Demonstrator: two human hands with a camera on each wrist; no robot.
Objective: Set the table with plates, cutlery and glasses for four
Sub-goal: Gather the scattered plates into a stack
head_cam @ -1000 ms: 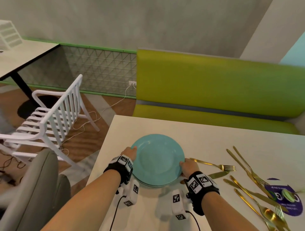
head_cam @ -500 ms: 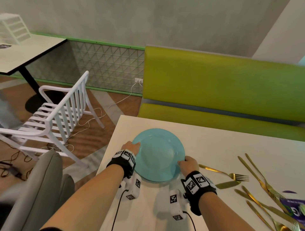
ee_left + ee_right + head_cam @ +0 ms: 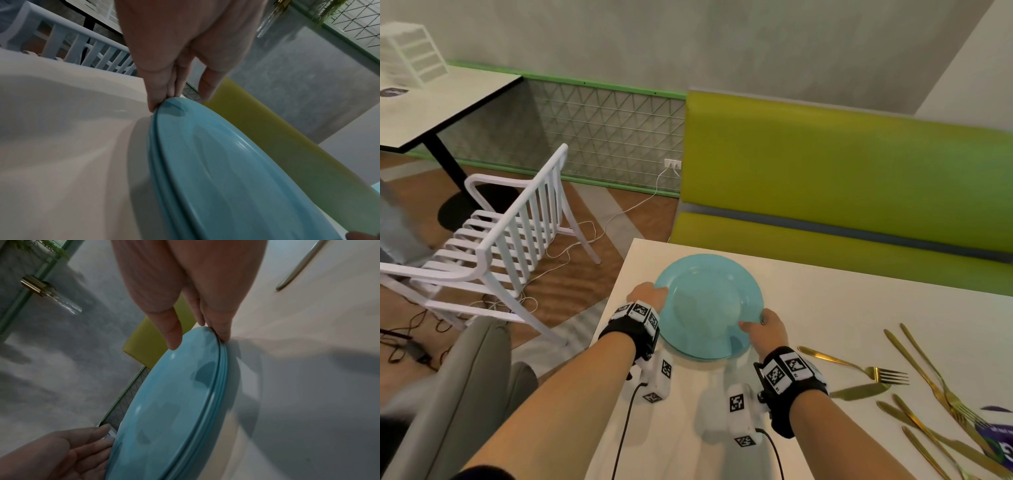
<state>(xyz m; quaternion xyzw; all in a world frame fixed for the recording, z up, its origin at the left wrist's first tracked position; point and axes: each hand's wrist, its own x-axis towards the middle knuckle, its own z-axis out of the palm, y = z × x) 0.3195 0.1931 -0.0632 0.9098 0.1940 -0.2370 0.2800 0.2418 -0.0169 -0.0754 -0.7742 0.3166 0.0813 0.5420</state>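
Both hands are gripping the stack of blue plates (image 3: 707, 305) near the counter (image 3: 825, 301) corner: left hand (image 3: 649, 294) fingers (image 3: 164, 91) and right hand (image 3: 765, 330) fingers (image 3: 222, 331) are curling under opposite rims, thumbs on top. Gold cutlery (image 3: 928, 394) is lying right of the plates.

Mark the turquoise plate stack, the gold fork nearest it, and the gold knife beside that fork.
turquoise plate stack (image 3: 705, 301), head view, centre of top plate.
gold fork (image 3: 887, 376), head view, on the tines.
gold knife (image 3: 859, 390), head view, on the blade.

The head view was bright and evenly lit, bent at its edges; both wrist views were dim, with soft shadows on the white tabletop (image 3: 308, 386).
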